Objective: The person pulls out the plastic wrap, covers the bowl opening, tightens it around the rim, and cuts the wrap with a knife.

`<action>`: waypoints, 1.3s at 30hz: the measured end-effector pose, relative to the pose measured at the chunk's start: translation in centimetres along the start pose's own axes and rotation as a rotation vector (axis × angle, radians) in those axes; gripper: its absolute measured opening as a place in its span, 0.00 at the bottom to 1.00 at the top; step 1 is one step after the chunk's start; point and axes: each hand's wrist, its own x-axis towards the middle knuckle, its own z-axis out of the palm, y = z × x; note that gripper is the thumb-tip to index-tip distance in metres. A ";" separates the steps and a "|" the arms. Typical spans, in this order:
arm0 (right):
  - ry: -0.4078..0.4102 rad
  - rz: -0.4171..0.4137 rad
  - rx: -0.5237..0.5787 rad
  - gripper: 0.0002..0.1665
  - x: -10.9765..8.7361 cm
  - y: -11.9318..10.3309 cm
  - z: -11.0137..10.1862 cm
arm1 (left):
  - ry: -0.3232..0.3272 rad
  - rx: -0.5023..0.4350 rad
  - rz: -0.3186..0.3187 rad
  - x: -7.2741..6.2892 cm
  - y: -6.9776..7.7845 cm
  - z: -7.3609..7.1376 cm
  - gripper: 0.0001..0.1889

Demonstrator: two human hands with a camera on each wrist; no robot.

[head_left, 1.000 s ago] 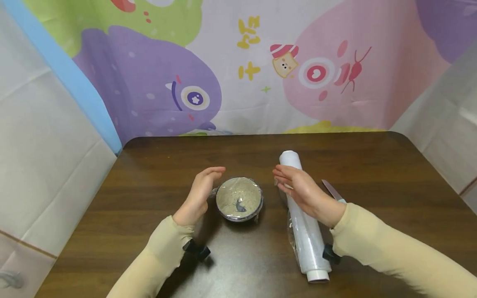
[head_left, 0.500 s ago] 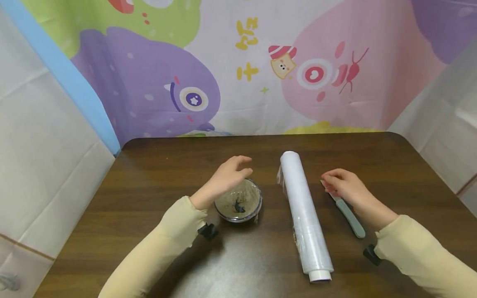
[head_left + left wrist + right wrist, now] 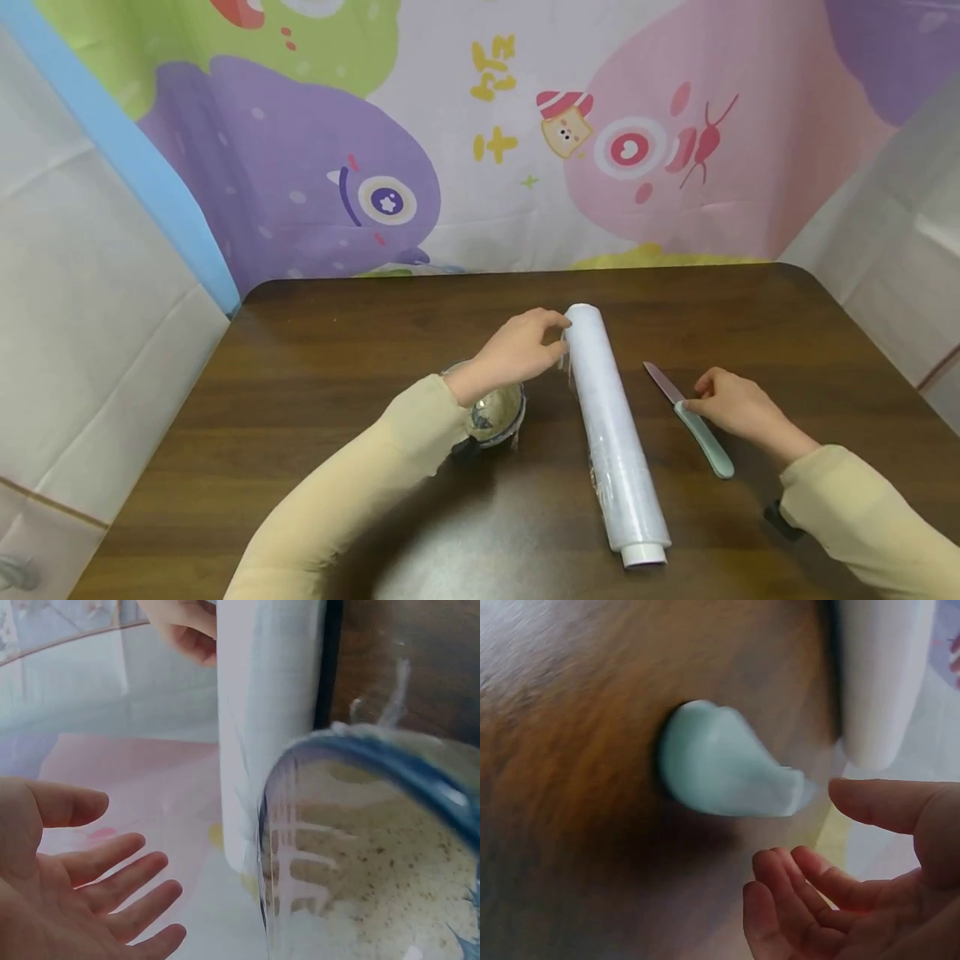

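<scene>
In the head view, a roll of cling film (image 3: 617, 433) lies lengthwise on the table. My left hand (image 3: 521, 348) reaches over the bowl, its relaxed fingers at the roll's far end; whether they touch it I cannot tell. Below that arm is a bowl (image 3: 501, 413) with clear film stretched over it, partly hidden. A knife (image 3: 703, 440) with a pale green handle lies right of the roll, blade pointing away. Beside the handle hovers my right hand (image 3: 738, 408); the right wrist view shows a gap between its loosely bent fingers and the knife handle (image 3: 720, 765).
The dark wooden table (image 3: 360, 367) has rounded far corners. Behind it hangs a printed cloth (image 3: 487, 200) with cartoon figures. Pale panels stand to the left and right. Loose film (image 3: 566, 362) trails from the roll's left side.
My left hand has gone from beside the bowl, across it, to the roll's far end. My right hand has left the roll and moved right to beside the knife handle.
</scene>
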 end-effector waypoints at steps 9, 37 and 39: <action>-0.028 0.041 -0.044 0.25 0.4 0.2 0.4 | -0.045 0.140 0.016 1.2 0.7 1.0 0.17; 0.042 -0.053 -0.022 0.15 0.5 -2.0 0.3 | -0.083 0.213 0.085 1.9 2.2 3.5 0.15; 0.065 -0.078 -0.028 0.15 0.5 -2.5 -0.1 | -0.067 0.249 0.107 1.9 2.5 3.5 0.15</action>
